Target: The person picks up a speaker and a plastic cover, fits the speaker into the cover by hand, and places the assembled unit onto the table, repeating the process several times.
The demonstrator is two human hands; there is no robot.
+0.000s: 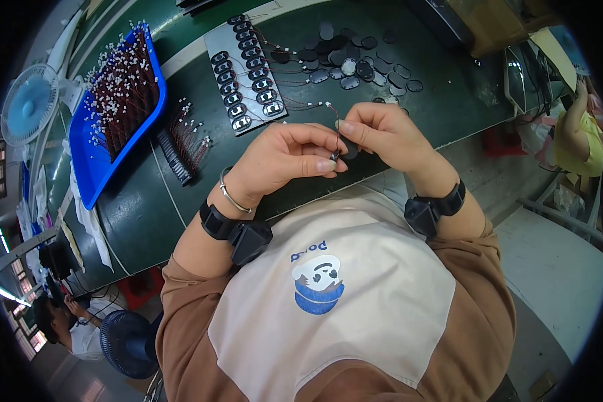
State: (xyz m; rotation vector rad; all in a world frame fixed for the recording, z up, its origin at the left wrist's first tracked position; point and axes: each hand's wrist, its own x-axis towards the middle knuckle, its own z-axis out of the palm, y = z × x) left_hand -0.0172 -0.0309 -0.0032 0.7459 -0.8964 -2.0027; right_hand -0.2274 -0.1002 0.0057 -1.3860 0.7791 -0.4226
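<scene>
My left hand is closed, pinching a small black oval speaker between thumb and fingers near the table's front edge. Thin dark-red wires rise from it to a small white connector. Close beside it, my right hand is closed in a pinch at the wires; its fingertips partly hide what they grip. Behind my left hand lies a pale plate bearing two columns of black oval speakers, their wires trailing right. Several loose black oval pads lie scattered beyond my hands.
A blue tray full of wired parts with white connectors stands at the left. Next to it a stacked row of black parts lies on the green table. Fans, dark equipment and other people are around the edges.
</scene>
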